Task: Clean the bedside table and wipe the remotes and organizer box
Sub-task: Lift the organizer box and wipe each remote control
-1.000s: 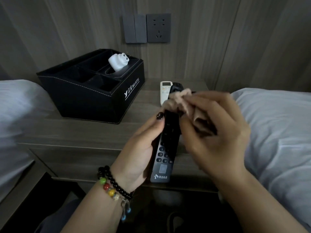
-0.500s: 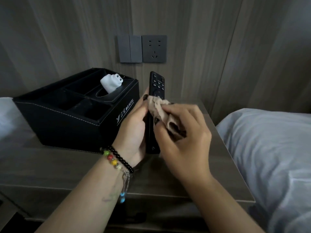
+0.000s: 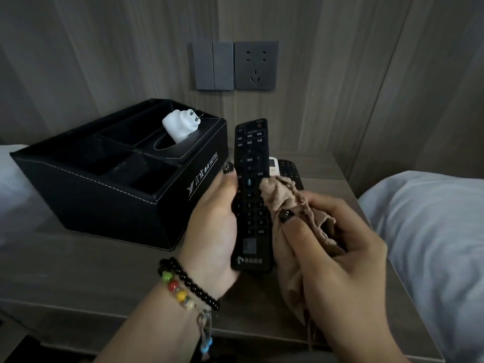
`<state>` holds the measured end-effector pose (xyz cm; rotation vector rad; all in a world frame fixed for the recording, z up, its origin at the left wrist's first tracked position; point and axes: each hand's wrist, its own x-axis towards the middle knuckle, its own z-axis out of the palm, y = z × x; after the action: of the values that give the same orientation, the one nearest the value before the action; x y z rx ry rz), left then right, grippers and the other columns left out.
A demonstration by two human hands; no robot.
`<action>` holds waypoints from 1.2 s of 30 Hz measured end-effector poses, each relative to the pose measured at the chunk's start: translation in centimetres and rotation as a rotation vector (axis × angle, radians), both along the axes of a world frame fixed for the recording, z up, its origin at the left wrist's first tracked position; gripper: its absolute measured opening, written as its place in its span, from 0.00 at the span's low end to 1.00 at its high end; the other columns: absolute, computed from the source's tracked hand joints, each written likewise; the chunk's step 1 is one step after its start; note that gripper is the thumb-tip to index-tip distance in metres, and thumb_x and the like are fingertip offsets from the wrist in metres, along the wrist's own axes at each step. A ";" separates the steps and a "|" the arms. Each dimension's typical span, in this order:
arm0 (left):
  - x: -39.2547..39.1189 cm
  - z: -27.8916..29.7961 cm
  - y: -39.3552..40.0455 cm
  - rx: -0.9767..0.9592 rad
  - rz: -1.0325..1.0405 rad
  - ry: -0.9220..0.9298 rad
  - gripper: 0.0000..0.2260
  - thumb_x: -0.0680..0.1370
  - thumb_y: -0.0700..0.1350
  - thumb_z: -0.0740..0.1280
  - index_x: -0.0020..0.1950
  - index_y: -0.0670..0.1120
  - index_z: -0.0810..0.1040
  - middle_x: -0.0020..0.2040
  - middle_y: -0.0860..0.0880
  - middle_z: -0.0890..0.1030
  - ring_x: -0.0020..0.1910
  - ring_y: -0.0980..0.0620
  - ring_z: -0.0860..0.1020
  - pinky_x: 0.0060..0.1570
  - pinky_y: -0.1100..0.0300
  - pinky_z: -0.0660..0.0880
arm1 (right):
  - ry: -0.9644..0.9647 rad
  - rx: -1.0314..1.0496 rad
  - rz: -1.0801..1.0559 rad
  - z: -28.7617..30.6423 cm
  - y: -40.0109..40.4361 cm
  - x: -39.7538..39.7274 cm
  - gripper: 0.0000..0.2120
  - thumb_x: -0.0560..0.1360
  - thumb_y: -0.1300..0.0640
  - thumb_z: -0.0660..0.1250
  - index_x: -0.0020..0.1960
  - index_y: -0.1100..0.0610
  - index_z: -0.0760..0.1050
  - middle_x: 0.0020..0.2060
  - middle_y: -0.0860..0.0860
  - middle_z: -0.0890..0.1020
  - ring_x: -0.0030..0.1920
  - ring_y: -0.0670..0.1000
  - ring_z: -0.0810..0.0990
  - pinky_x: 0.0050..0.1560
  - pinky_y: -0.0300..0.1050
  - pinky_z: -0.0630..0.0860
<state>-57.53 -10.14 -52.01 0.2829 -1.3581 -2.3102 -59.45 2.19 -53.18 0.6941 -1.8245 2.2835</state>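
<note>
My left hand [image 3: 212, 231] grips a long black remote [image 3: 251, 179] upright above the bedside table [image 3: 91, 273], buttons facing me. My right hand [image 3: 337, 252] holds a crumpled beige cloth [image 3: 281, 195] bunched against the remote's right edge near its middle. Behind the held remote, a white remote [image 3: 273, 163] and another black remote [image 3: 289, 170] lie on the table, mostly hidden. The black organizer box [image 3: 110, 189] stands at the left of the table, with a white plug adapter [image 3: 180, 124] sitting on its top opening.
A grey switch panel [image 3: 213, 65] and wall socket [image 3: 255, 65] are on the wood wall behind the table. A white pillow [image 3: 429, 226] lies to the right and white bedding [image 3: 10, 195] to the left.
The held remote now faces me with its buttons showing; the cloth has shifted from the front of the remote to its right side. The view has moved closer to the table.
</note>
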 end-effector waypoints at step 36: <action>2.6 1.3 1.5 0.347 -0.021 0.105 0.22 0.68 0.52 0.64 0.59 0.42 0.78 0.55 0.45 0.84 0.59 0.50 0.80 0.56 0.52 0.75 | 0.171 -0.060 0.038 -1.7 -0.3 5.2 0.10 0.67 0.54 0.69 0.47 0.47 0.83 0.45 0.48 0.82 0.41 0.47 0.82 0.41 0.38 0.76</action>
<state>-54.94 -8.63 -50.70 0.2504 -0.9101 -2.5335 -54.24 1.87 -54.92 0.8906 -1.6742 2.2150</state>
